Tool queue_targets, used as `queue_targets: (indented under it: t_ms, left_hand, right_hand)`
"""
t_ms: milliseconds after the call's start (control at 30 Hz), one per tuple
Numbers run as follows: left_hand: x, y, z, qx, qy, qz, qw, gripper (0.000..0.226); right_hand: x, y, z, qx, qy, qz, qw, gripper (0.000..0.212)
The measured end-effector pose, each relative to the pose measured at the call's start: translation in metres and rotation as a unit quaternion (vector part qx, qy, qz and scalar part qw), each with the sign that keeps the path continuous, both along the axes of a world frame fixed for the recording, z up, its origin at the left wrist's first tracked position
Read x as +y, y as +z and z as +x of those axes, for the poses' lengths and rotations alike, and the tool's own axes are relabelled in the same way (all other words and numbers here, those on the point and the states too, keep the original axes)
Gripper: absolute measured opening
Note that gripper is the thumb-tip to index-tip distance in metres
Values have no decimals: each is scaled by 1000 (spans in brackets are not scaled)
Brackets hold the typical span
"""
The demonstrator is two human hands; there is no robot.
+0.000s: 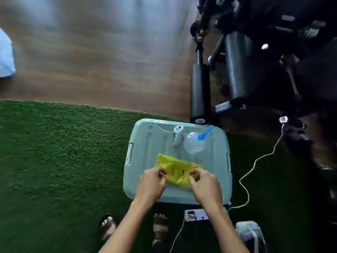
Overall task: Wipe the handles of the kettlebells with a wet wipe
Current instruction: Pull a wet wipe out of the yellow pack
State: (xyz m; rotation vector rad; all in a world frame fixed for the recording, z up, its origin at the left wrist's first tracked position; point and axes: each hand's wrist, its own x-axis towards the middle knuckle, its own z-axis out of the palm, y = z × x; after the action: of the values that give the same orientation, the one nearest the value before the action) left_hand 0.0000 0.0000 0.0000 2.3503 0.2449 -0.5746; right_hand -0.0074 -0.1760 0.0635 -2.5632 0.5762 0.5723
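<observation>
Your 2 hands are both at the yellow pack (177, 170). It lies on the lid (145, 143) of a pale blue box, on the half of the lid nearer to you. Your left hand (152, 182) has its fingers curled and pinches the left end of the pack. Your right hand (205, 186) pinches the right end in the same way, with thumb and fingertips bent onto the wrapper. The picture is a little blurred, so I cannot tell if the pack is opened or closed. Behind the pack, on the far half of the lid, a white controller (177, 136) lies just beside a clear bowl (194, 146). A blue spoon (205, 133) rests on the far rim of the bowl. The box stands on green turf (54, 152), near the edge of a wood floor (100, 61). A black gym machine (255, 61) stands to the right. A white cable (255, 161) runs over the turf to a socket strip (196, 215) near your feet (107, 225).
</observation>
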Motion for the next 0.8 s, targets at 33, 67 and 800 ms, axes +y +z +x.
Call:
queue_targets:
  t_ms: [33, 67, 800]
  left_hand:
    - [-16, -30, 2, -1, -5, -12, 1000, 18]
    - [-33, -53, 4, 6, -13, -18, 1000, 20]
    - [-128, -268, -5, -134, -111, 46, 984, 15]
  right_hand:
    - [-13, -30, 3, 8, -11, 1, 1000, 22]
    - [-24, -60, 4, 22, -28, 2, 999, 24]
    - [-78, -300, -34, -35, -15, -75, 996, 38]
